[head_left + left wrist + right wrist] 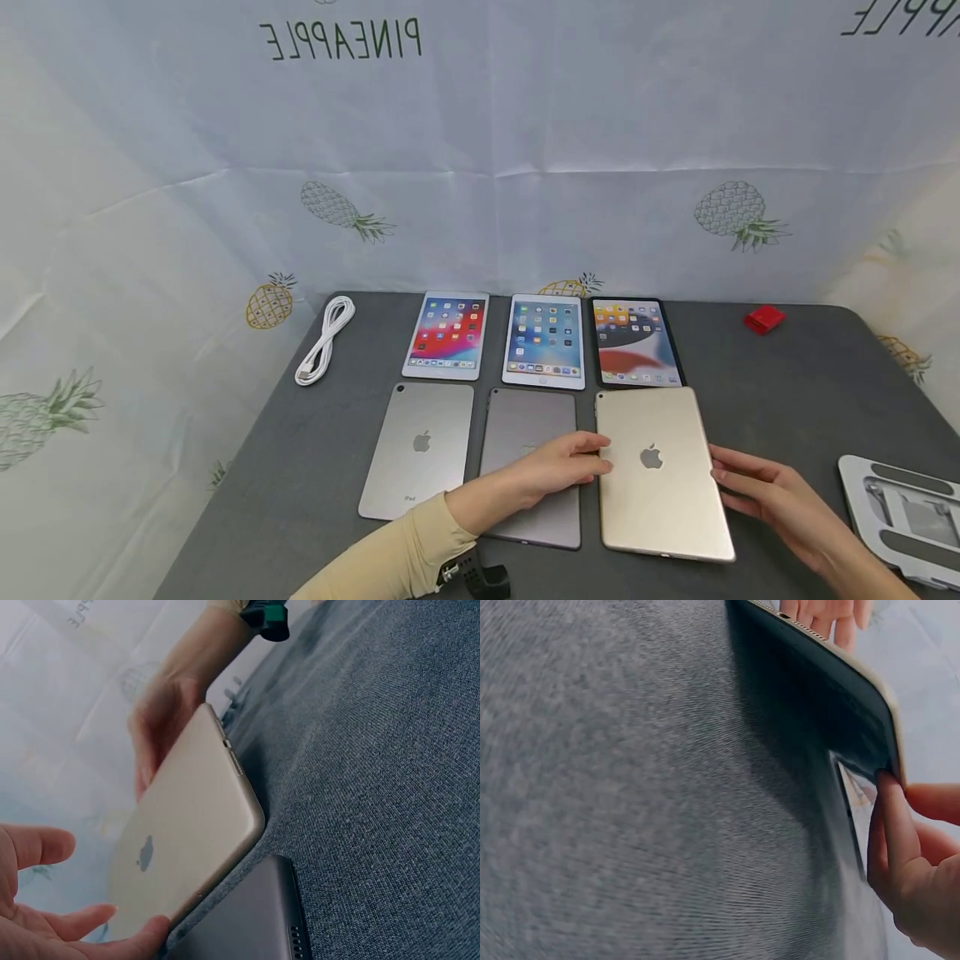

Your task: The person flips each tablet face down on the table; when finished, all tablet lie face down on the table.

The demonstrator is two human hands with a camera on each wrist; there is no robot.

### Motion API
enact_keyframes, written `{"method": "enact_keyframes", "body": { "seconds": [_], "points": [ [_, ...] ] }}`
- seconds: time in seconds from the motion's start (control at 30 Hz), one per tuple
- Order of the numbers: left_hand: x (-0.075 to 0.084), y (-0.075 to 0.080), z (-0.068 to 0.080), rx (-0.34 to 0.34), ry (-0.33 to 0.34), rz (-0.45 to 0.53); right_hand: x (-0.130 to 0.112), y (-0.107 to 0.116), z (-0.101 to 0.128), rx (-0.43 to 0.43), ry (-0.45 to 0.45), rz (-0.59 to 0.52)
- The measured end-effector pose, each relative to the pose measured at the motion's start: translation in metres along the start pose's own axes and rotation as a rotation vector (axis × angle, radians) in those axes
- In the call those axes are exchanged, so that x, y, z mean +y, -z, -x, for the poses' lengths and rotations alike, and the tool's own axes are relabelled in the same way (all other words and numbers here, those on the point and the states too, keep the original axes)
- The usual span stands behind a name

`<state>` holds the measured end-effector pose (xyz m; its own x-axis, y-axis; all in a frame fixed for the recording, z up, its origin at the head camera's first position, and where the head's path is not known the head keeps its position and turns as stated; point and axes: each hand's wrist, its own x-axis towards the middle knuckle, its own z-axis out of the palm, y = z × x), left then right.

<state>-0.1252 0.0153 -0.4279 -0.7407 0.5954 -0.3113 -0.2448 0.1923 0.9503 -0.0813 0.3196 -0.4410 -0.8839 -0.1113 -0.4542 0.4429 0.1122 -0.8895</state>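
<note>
While R hand (783, 496) pinches gold tab (667, 504), L hand (551, 468) spread against it.
Keep level, off lit tabs (636, 337) nr worktop (780, 400) far edge.

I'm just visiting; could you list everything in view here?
Cable: 1, white, far left
Lit tablets: 3, two white, one black, back row
Face-down tablets: 2, silver and grey, front left and middle
Gold tablet: 1, gold, front right
Small block: 1, red, far right
Stand: 1, silver, right edge
Table: 1, dark grey, under the tablets
Pineapple-print cloth: sheet count unclear, pale, behind and beside table
Left sleeve: 1, tan, left forearm
Wrist cameras: 2, mostly black, one per wrist
Left hand: 1, at gold tablet's left edge
Right hand: 1, pinching its right edge
</note>
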Motion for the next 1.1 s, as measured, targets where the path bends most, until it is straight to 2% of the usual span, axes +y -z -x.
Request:
{"method": "enact_keyframes", "body": {
  "seconds": [0.17,0.3,0.63,0.97,1.1],
  "points": [
    [0.000,0.002,0.003,0.004,0.012,0.002,0.004,-0.002,-0.006,0.014,-0.043,0.024],
    [0.000,0.004,0.005,0.000,0.014,0.018,0.005,-0.003,-0.009,0.019,-0.044,0.089],
    [-0.001,0.005,0.009,-0.005,0.014,0.026,0.001,-0.015,-0.004,0.020,0.052,0.416],
    [-0.002,0.004,0.010,-0.006,0.018,0.052,-0.004,-0.027,0.000,0.135,0.231,0.740],
    [-0.003,0.007,0.010,-0.010,0.022,0.073,-0.006,-0.030,-0.001,0.199,0.395,0.904]
  ]
}}
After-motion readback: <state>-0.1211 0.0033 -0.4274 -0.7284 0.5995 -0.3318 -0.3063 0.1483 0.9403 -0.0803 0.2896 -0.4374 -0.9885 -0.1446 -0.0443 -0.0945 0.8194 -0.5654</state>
